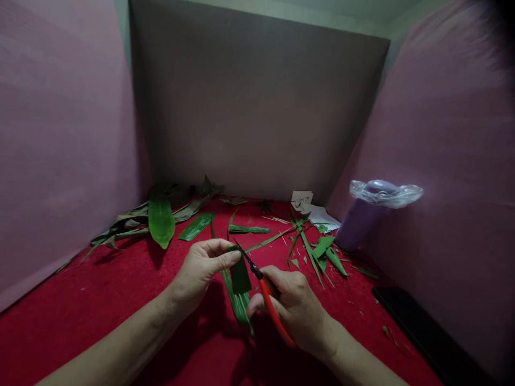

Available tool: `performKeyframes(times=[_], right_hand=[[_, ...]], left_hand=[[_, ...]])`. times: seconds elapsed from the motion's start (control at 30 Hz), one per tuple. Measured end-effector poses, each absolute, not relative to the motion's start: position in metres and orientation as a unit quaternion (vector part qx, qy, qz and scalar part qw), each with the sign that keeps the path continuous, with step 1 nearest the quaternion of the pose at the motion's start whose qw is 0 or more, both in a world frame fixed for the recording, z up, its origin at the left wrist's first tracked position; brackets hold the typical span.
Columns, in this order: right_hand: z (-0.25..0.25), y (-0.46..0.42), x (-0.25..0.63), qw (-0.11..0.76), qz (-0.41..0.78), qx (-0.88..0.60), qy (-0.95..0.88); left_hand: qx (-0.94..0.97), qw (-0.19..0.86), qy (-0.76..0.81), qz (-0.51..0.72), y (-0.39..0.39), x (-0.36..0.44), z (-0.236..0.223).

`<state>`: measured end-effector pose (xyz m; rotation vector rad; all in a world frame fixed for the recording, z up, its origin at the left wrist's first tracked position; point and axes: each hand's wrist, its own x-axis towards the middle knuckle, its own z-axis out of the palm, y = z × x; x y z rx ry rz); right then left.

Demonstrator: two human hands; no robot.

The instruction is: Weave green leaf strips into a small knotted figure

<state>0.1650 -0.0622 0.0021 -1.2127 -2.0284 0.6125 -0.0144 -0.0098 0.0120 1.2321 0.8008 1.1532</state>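
Note:
My left hand (205, 265) pinches the top of a dark green leaf strip (240, 279) that hangs down over the red cloth (120, 289). My right hand (292, 308) is closed round red-handled scissors (267, 297), whose dark blades point up and left and meet the leaf's upper edge beside my left fingertips. Longer narrow leaf blades trail below the held piece toward me.
Whole and cut green leaves (161, 220) and dry ones lie at the back left; trimmed scraps (317, 249) are scattered right of centre. A purple bottle (364, 214) with a plastic-wrapped top leans at the right wall. White paper (314, 212) lies behind; a black flat object (422, 332) near right.

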Motion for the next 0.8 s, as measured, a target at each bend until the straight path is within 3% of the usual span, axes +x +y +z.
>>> performKeyframes(times=[0.23,0.43,0.63,0.73,0.8], right_hand=[[0.001,-0.053,0.169,0.361,0.121,-0.546,-0.746],[-0.003,-0.038,0.186,0.199,-0.045,-0.680,-0.704],[-0.004,-0.030,0.197,0.102,-0.083,-0.702,-0.700],[-0.005,-0.029,0.196,0.111,-0.112,-0.686,-0.710],[-0.005,-0.030,0.192,0.182,-0.104,-0.644,-0.736]], left_hand=[[0.496,0.617,0.351,0.501,-0.007,-0.014,0.011],[0.491,0.625,0.344,0.500,-0.007,-0.012,0.012],[0.498,0.645,0.332,0.475,-0.005,-0.013,0.007],[0.494,0.650,0.333,0.472,-0.004,-0.013,0.004],[0.483,0.660,0.335,0.468,-0.005,-0.012,0.003]])
